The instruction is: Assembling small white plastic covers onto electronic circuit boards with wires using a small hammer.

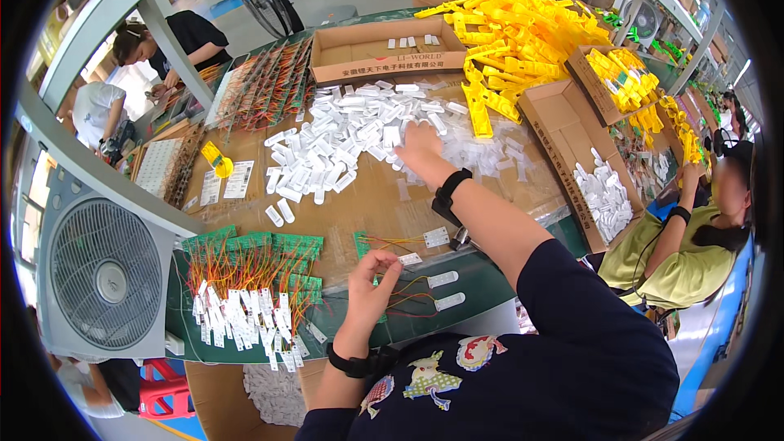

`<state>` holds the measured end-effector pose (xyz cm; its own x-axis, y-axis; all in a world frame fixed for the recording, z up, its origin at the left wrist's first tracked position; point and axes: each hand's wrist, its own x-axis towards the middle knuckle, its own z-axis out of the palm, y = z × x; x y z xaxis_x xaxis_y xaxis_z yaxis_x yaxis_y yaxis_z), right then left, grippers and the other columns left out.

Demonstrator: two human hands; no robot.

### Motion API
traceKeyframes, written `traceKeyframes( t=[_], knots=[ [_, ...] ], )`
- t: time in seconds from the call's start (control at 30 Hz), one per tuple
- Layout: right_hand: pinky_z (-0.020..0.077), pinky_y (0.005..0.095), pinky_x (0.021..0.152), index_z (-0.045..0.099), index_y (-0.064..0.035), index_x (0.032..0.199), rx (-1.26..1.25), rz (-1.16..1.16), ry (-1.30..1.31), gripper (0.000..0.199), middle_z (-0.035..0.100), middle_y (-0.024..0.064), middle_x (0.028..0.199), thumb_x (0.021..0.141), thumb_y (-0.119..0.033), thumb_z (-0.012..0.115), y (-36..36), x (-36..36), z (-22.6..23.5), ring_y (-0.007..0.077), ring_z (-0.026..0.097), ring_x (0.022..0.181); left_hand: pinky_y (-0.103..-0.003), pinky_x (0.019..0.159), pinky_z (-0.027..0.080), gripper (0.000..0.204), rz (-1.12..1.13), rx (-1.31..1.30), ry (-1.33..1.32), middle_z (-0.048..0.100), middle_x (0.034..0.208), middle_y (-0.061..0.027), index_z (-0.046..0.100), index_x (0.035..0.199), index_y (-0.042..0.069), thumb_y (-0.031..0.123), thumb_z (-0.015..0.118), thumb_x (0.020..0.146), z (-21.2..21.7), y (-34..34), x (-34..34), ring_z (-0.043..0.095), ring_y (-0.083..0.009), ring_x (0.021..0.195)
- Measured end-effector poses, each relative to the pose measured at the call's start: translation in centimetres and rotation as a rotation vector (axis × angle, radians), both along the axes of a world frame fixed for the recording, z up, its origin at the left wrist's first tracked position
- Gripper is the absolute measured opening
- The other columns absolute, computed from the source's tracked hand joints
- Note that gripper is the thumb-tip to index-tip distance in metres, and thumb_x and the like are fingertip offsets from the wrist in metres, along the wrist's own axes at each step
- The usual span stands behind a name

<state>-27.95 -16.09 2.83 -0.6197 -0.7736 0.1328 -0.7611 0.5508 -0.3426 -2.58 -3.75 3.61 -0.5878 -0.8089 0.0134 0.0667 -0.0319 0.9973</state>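
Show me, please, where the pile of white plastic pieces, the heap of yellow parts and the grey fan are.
pile of white plastic pieces [343, 143], head view, middle of the pile.
heap of yellow parts [523, 37], head view, centre of the heap.
grey fan [106, 278], head view, grille centre.

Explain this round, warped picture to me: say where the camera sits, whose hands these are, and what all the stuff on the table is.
The camera sits on a person's head and looks down; its wide lens bends the edges. No machine here, just two bare hands. The right hand reaches out into a pile of small white plastic pieces on the brown cardboard-covered table. The left hand pinches a small white piece with thin orange wires near the table edge. To the left lies a bunch of green circuit boards with wires. Farther back are yellow plastic parts and open cardboard boxes. A fan stands at left; other people work nearby.
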Motion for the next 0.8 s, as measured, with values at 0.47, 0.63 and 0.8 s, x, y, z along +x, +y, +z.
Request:
traceKeyframes(
  t=[0.47,0.63,0.8],
  knots=[
    [0.0477,0.0323,0.059,0.069,-0.0080,0.091,-0.316,0.634,-0.488,0.010,0.065,0.0094,0.078,0.083,-0.014,0.070,16.5,4.7,3.5,0.0219,0.062,0.067,-0.025,0.070,0.046,0.012,0.066,-0.172,0.005,0.057,0.078,-0.0021,0.054,0.092,0.002,0.007,0.064,0.089,-0.7,0.1,0.2,0.055,-0.0105,0.074],
    [0.0525,0.0275,0.070,0.066,-0.0024,0.092,-0.381,0.588,-0.805,0.009,0.062,0.0051,0.092,0.083,0.000,0.067,21.6,6.0,2.5,0.0152,0.064,0.084,-0.022,0.066,0.042,0.016,0.028,-0.181,-0.102,0.053,0.078,0.0007,0.053,0.086,0.003,0.006,0.069,0.086,-0.7,0.2,-0.9,0.048,-0.0074,0.071],
    [0.0535,0.0273,0.080,0.056,0.0026,0.105,-0.492,0.334,-1.409,0.020,0.058,0.0083,0.104,0.086,0.005,0.061,22.7,6.6,1.6,0.0140,0.064,0.092,-0.023,0.060,0.041,0.019,0.043,-0.171,-0.179,0.054,0.071,0.0003,0.054,0.081,0.003,0.009,0.072,0.084,-1.2,0.4,-1.2,0.048,-0.0069,0.065]
  ],
)
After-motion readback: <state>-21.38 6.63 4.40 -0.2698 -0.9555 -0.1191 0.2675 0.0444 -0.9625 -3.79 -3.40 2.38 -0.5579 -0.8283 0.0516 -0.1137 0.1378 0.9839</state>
